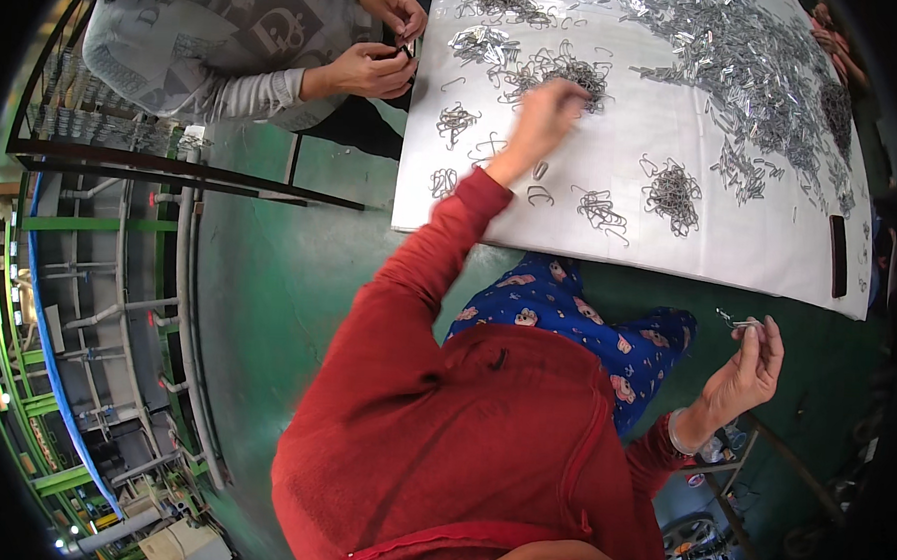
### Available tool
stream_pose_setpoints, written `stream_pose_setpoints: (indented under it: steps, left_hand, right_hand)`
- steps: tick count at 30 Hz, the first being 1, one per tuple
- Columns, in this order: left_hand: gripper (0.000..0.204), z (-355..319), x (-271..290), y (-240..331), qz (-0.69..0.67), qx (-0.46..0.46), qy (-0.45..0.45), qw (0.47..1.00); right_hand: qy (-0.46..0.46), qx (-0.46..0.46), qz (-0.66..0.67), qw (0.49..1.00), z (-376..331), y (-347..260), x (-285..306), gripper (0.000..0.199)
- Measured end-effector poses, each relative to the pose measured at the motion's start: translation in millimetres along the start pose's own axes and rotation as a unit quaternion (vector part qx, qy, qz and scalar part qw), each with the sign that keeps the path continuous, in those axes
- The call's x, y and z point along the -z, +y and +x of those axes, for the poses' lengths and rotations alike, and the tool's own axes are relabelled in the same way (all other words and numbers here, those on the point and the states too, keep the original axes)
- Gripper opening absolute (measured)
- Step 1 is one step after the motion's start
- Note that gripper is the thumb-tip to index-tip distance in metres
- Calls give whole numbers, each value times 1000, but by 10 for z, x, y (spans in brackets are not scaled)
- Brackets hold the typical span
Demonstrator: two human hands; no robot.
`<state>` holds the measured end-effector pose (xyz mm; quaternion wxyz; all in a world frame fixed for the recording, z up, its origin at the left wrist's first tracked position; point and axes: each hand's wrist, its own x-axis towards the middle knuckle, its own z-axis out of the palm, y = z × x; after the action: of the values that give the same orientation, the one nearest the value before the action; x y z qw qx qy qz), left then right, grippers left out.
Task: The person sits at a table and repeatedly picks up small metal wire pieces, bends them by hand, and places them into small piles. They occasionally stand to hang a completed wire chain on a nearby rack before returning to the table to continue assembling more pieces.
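My left hand (548, 114) reaches over the white-covered table (531, 219), its fingertips at a pile of bent wire hooks (573, 70). Motion smears those fingers, so whether they grip a hook cannot be made out. Off the table's near edge, at the right, my right hand (745, 368) pinches a small shiny metal piece (739, 322) between thumb and fingers; its exact kind is too small to tell. Beneath my left wrist lie a few loose hooks (540, 195). Smaller hook piles (672, 198) sit along the near side of the table.
A large heap of small grey metal pieces (747, 83) covers the far right of the table. Near the right edge lies a dark flat rectangular object (838, 257). At the far left, a co-worker's hands (373, 69) handle a small dark thing. A metal rack (118, 286) stands left.
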<state>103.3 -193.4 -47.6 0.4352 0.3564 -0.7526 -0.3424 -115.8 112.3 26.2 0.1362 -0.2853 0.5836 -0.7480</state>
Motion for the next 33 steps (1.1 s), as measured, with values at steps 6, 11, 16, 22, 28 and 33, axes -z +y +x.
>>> stream_pose_setpoints:
  steps: [6,11,16,22,28,33]
  left_hand:
    - [15,-621,-855,1546,-341,-49,-182,921]
    - [12,-792,-1025,1838,-304,-82,-209,926]
    - [12,-891,-1128,1771,-245,-133,-150,949]
    - [13,-1004,-1160,1825,-239,-124,-121,955]
    - [12,-1005,-1208,1766,-223,-147,-88,960]
    - [14,-955,-1274,1720,-282,-91,-117,948]
  right_hand:
    - [13,-32,-32,999,-62,103,-45,21]
    - [56,-23,-44,997,-129,135,-37,18]
    - [41,-21,-37,998,-175,139,-14,17]
    - [65,6,-84,994,-197,138,-91,19]
    - [27,-12,-148,989,-224,24,-303,16]
    - [22,28,-61,997,-114,66,-268,18]
